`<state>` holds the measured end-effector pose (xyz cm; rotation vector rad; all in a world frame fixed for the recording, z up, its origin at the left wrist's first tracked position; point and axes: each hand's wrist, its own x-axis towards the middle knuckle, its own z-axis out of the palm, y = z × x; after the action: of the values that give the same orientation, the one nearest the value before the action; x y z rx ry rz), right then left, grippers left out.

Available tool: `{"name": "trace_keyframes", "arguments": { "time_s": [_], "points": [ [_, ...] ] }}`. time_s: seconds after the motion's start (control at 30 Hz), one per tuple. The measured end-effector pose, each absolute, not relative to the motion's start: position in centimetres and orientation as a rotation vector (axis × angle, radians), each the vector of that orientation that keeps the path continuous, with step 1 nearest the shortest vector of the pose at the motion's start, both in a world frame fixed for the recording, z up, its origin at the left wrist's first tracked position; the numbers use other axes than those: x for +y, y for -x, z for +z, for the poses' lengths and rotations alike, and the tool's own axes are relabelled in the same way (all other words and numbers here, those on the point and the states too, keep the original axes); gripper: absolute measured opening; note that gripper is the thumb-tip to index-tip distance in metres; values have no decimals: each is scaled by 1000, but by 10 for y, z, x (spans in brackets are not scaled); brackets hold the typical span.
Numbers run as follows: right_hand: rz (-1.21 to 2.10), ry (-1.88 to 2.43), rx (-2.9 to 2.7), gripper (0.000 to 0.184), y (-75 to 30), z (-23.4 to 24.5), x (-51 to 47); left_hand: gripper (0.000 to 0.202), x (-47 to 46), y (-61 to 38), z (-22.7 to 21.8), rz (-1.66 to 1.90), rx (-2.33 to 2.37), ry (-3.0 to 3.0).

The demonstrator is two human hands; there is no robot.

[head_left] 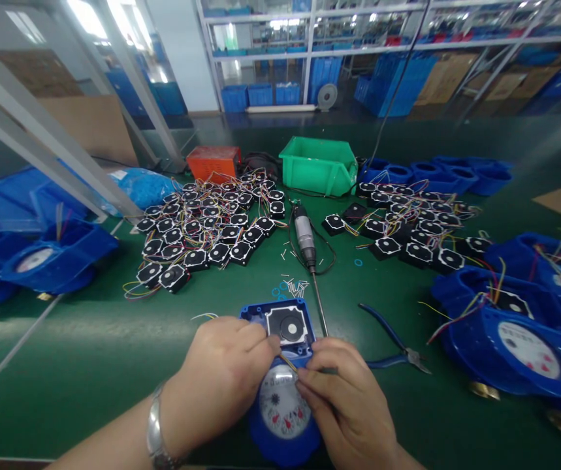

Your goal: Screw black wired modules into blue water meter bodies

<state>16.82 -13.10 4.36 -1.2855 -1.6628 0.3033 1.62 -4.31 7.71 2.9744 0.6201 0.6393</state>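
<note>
In front of me a blue water meter point(281, 450) lies with its round dial facing up. Its square blue housing at the far end holds a black module point(292, 324) with a white outline. A few thin wires point(288, 362) stretch between my hands above the dial. My left hand point(231, 365) is closed, pinching the wires near the module's edge; its fingertips are partly hidden. On the other side, my right hand point(343, 398) pinches the wires' other end between thumb and fingers, against the meter's right side. Small screws point(297, 288) and blue rings point(276, 292) lie just beyond the housing.
An electric screwdriver point(304, 235) lies beyond the meter, its long bit pointing at me. Blue-handled cutters point(398, 356) lie right. Wired black modules point(211, 222) cover the back left, more at back right. Blue meters point(520, 346) flank both sides. A green bin point(317, 170) stands behind.
</note>
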Motion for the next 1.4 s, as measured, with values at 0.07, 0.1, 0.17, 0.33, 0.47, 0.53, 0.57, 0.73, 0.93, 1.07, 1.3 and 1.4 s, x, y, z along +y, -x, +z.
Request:
{"name": "trace_keyframes", "arguments": {
  "time_s": [0.07,0.1,0.17,0.33,0.47,0.53,0.57,0.73,0.93,1.07,1.3,1.4],
  "points": [
    [295,1292,-1658,14,-168,44,-131,19,-43,-15,73,667,626,-2964],
    [293,1296,-1656,15,-168,43,-131,19,-43,-14,70,670,629,-2958],
    [288,1304,-1659,15,-168,43,-131,17,-41,-13,65,664,636,-2944],
    [282,1310,-1675,14,-167,44,-131,13,-36,-10,61,477,608,-2882],
    [286,1302,-1694,13,-167,45,-132,23,-36,-13,68,236,584,-2884],
    [271,1304,-1706,13,-167,45,-132,28,-36,-16,73,158,599,-2888],
    [258,1307,-1709,13,-167,45,-132,30,-35,-17,76,139,620,-2874],
    [244,1357,-1732,16,-169,47,-130,21,-9,-29,85,274,841,-2674],
    [295,1337,-1784,16,-171,55,-128,39,27,-50,74,-165,657,-2383],
    [310,1286,-1867,21,-184,71,-118,33,27,-56,67,-230,616,-2314],
    [57,1879,-1656,18,-216,75,-28,30,22,-51,69,-182,636,-2273],
    [152,2213,-1799,19,-216,59,20,30,23,-50,68,-168,648,-2289]
  ]
}}
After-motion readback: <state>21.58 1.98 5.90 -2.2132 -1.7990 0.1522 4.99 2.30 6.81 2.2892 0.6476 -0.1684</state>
